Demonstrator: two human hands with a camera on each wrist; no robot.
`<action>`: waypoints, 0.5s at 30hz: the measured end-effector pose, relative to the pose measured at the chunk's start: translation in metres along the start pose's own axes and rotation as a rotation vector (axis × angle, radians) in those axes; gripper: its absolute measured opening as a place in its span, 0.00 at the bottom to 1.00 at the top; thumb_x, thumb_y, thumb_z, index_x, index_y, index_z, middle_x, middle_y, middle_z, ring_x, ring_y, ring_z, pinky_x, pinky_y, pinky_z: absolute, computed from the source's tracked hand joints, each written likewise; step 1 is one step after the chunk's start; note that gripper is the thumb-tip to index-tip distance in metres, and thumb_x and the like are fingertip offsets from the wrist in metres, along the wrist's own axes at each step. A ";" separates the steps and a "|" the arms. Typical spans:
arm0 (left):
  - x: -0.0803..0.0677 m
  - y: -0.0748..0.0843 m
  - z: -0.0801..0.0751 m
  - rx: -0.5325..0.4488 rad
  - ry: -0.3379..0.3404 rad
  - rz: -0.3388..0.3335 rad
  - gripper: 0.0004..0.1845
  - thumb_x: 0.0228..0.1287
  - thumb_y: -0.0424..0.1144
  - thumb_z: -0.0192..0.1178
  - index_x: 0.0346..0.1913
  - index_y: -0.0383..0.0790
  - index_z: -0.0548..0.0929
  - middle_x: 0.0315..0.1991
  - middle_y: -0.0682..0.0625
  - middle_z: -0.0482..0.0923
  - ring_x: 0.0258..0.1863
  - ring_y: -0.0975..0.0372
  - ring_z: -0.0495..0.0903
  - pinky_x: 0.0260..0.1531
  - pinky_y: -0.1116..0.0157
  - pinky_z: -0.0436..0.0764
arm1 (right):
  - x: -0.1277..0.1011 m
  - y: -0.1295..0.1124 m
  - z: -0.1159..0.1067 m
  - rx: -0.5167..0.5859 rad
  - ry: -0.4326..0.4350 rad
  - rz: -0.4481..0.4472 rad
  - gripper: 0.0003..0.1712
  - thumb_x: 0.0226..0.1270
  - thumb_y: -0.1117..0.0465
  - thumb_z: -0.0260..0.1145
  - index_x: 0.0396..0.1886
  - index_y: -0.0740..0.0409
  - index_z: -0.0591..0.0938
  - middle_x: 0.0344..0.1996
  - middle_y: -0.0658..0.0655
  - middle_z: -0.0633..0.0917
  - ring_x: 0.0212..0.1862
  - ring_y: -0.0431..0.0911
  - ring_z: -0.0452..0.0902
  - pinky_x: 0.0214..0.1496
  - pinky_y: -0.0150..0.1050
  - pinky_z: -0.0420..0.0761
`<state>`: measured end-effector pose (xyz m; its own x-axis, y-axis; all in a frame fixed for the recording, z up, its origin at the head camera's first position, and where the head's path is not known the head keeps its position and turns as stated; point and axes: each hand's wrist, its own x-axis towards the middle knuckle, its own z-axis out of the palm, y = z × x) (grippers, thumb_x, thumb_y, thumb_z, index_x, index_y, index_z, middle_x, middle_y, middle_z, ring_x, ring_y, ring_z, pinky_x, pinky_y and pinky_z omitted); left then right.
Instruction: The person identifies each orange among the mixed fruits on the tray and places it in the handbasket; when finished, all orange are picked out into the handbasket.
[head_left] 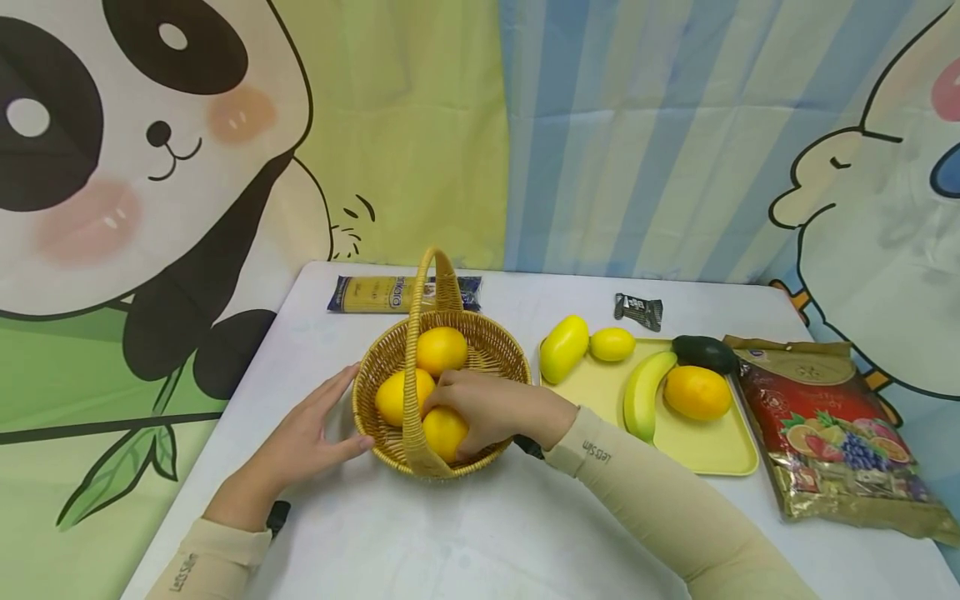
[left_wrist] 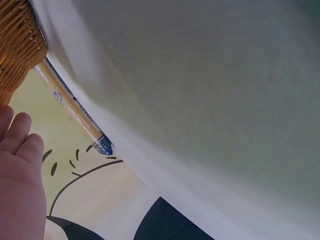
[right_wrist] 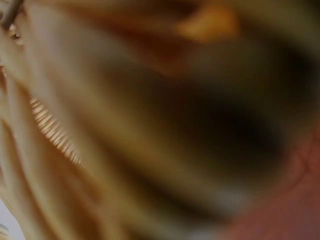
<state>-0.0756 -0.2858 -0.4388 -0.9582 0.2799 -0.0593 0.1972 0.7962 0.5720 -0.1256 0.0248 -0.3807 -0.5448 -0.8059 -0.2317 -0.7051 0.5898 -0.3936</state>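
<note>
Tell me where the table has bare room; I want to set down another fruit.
Bare table lies in front of the basket, between the two sleeves, and behind it between the pasta packet and small dark wrapper. The basket, holding three oranges and the right hand, is crowded; so is the tray.

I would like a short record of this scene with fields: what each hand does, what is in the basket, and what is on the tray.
left hand: open, fingers against the outer wall of the basket
right hand: inside the basket, gripping an orange
basket contents: three oranges
tray: five pieces of fruit, among them a banana and an avocado
table: white
</note>
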 end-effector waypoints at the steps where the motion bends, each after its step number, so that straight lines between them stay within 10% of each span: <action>1: 0.000 0.000 0.000 -0.001 0.000 0.000 0.61 0.56 0.70 0.72 0.86 0.60 0.48 0.85 0.45 0.54 0.82 0.40 0.57 0.75 0.30 0.62 | 0.000 0.000 0.000 0.002 -0.003 0.002 0.38 0.52 0.51 0.85 0.65 0.40 0.82 0.56 0.48 0.79 0.53 0.40 0.74 0.59 0.36 0.80; 15: 0.000 0.001 0.000 0.005 0.000 0.002 0.61 0.56 0.70 0.71 0.86 0.59 0.48 0.85 0.45 0.54 0.82 0.40 0.57 0.75 0.30 0.62 | -0.001 0.000 -0.002 0.003 -0.004 0.013 0.38 0.50 0.51 0.86 0.63 0.40 0.83 0.54 0.48 0.79 0.52 0.39 0.74 0.60 0.35 0.81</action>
<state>-0.0752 -0.2854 -0.4384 -0.9576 0.2821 -0.0581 0.2006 0.7981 0.5681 -0.1256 0.0254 -0.3786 -0.5518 -0.7987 -0.2402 -0.6969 0.5997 -0.3933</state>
